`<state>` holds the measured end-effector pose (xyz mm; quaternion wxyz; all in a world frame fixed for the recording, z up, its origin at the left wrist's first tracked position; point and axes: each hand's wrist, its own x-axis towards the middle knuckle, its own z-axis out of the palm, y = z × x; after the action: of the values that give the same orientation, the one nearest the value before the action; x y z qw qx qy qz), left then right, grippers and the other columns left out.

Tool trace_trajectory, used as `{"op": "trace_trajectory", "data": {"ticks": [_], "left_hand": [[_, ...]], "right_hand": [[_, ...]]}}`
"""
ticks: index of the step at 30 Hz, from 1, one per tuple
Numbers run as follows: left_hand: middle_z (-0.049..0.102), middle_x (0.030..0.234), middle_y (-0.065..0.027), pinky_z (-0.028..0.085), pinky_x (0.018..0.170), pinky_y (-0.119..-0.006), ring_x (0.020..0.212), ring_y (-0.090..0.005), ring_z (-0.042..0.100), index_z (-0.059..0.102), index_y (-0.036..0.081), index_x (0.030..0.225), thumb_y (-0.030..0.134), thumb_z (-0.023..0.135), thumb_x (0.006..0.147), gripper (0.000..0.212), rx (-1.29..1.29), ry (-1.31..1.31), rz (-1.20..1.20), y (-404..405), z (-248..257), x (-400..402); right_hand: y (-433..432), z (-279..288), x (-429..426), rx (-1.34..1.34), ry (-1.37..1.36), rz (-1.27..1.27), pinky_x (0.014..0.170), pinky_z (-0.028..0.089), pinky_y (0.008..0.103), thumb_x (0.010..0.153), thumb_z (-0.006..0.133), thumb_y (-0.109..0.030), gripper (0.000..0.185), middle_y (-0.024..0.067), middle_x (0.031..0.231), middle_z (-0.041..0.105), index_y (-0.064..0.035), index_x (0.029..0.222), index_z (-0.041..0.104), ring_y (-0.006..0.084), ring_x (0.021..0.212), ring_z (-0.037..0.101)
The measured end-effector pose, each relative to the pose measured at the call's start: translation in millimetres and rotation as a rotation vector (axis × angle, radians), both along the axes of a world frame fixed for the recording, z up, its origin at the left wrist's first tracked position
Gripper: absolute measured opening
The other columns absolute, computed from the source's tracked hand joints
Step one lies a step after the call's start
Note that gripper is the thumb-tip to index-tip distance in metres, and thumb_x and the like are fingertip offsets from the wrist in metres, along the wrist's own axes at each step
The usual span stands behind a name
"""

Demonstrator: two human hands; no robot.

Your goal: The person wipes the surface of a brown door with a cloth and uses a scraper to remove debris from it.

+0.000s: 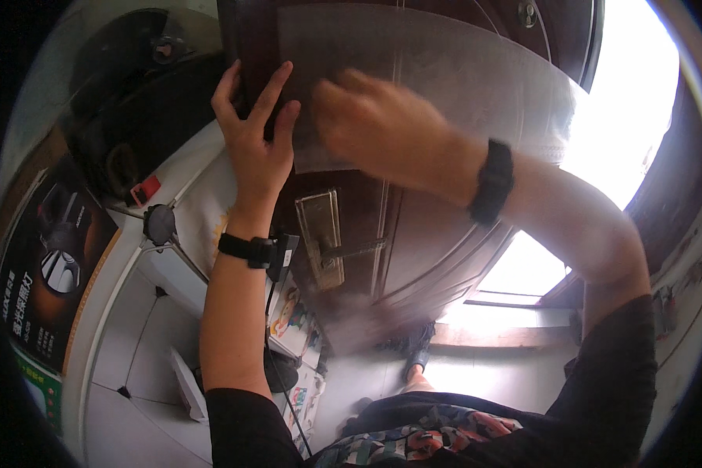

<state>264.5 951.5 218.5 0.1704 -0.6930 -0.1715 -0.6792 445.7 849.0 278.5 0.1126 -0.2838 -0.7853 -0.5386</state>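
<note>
A dark brown panelled door (pixel 351 205) stands before me, with a translucent plastic sheet (pixel 462 76) lying over its upper part. My left hand (pixel 257 128) is at the sheet's left edge, its fingers spread against the dark door surface and nothing in its grasp. To its right, my right hand (pixel 380 123) is in front of the sheet with its fingers curled in. Motion blurs it, and its fingertips are hidden, so whether it holds anything is unclear. Below both hands is the door's metal handle plate (pixel 322 240) with its lever.
A white-edged table (pixel 102 292) is at the left, with a printed lamp box (pixel 58 257) on it. Behind are a dark rounded object (pixel 117 64) and a small red object (pixel 145 191). A black cable (pixel 278 368) hangs beside my left arm. Bright light fills the doorway (pixel 632 111) at right.
</note>
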Motion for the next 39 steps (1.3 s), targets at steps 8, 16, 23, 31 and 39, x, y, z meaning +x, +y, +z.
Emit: {"op": "trace_trajectory", "data": {"ticks": [8,16,23,31,39], "left_hand": [[0.039,0.147,-0.0168,0.04,0.114,-0.045,0.137,-0.0349,0.041,0.072,0.022,0.129,0.029,0.072,0.096,0.033,0.024,-0.013,-0.061,3,-1,0],[0.039,0.149,-0.0168,0.041,0.113,-0.046,0.138,-0.0355,0.042,0.072,0.024,0.128,0.028,0.071,0.096,0.032,0.005,0.002,0.005,-6,1,1],[0.039,0.148,-0.0167,0.042,0.111,-0.047,0.137,-0.0361,0.042,0.071,0.023,0.129,0.029,0.07,0.097,0.032,0.002,-0.021,-0.072,-6,3,5],[0.039,0.147,-0.0158,0.044,0.11,-0.048,0.135,-0.0358,0.044,0.07,0.023,0.129,0.023,0.07,0.096,0.033,-0.019,-0.018,-0.035,-15,5,4],[0.042,0.144,-0.0163,0.045,0.108,-0.048,0.134,-0.0367,0.044,0.069,0.018,0.126,0.022,0.073,0.094,0.033,0.021,-0.054,-0.04,-13,8,9]], "right_hand": [[19,30,-10,0.199,0.077,0.079,0.093,0.056,0.0314,0.08,0.071,-0.013,0.016,0.0082,0.109,0.065,-0.0057,0.094,0.075,0.0221,0.102,0.063],[20,26,6,0.199,0.116,0.095,0.09,0.058,0.0314,0.076,0.071,-0.012,0.019,0.0082,0.112,0.067,-0.0035,0.093,0.072,0.023,0.104,0.065],[20,18,-2,0.115,0.179,0.313,0.085,0.059,0.033,0.079,0.073,-0.012,0.015,0.0091,0.106,0.066,-0.0074,0.093,0.077,0.0235,0.102,0.065],[17,37,0,0.206,0.313,0.172,0.085,0.058,0.033,0.083,0.07,-0.012,0.011,0.0071,0.103,0.066,-0.0051,0.092,0.072,0.0198,0.094,0.066],[14,34,0,0.12,0.232,0.14,0.085,0.058,0.0298,0.075,0.073,-0.009,0.015,0.008,0.104,0.066,-0.0029,0.088,0.071,0.0209,0.093,0.066]]}}
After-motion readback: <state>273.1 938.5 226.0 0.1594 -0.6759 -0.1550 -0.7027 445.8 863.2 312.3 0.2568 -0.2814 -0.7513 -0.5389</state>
